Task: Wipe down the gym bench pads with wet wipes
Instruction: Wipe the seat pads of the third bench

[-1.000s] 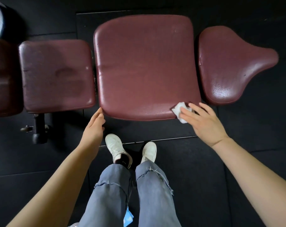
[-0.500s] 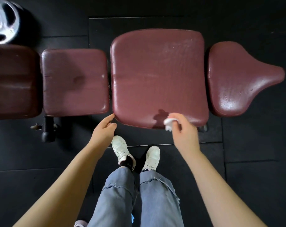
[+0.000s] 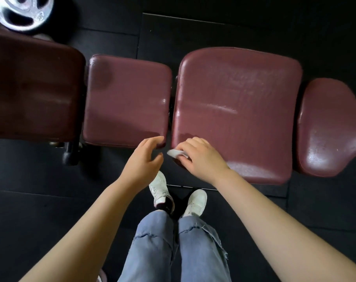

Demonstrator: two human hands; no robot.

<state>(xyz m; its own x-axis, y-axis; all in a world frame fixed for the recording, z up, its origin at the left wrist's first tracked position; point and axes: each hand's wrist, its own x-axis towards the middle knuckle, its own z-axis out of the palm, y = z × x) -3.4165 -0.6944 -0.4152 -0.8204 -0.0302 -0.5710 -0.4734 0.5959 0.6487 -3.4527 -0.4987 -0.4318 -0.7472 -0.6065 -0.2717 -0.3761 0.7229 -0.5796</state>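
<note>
Several maroon bench pads lie in a row. The big middle pad [image 3: 240,106] shines wet in streaks. My right hand [image 3: 201,157] grips a white wet wipe [image 3: 176,153] and presses it on that pad's near left corner. My left hand [image 3: 144,159] hovers with loosely curled fingers, holding nothing, its fingertips at the near right corner of the smaller pad [image 3: 126,100]. A dark pad [image 3: 32,88] sits at the far left and a saddle-shaped pad [image 3: 331,129] at the right.
Black rubber floor tiles [image 3: 30,210] surround the bench. A silver weight plate [image 3: 20,11] lies at the top left. A black frame foot [image 3: 71,153] juts out under the left pads. My white shoes [image 3: 195,202] stand close to the bench.
My right hand has slid the wipe leftward along the middle pad's near edge, from its right corner to its left corner. My left hand shifted slightly right, and my view moved left.
</note>
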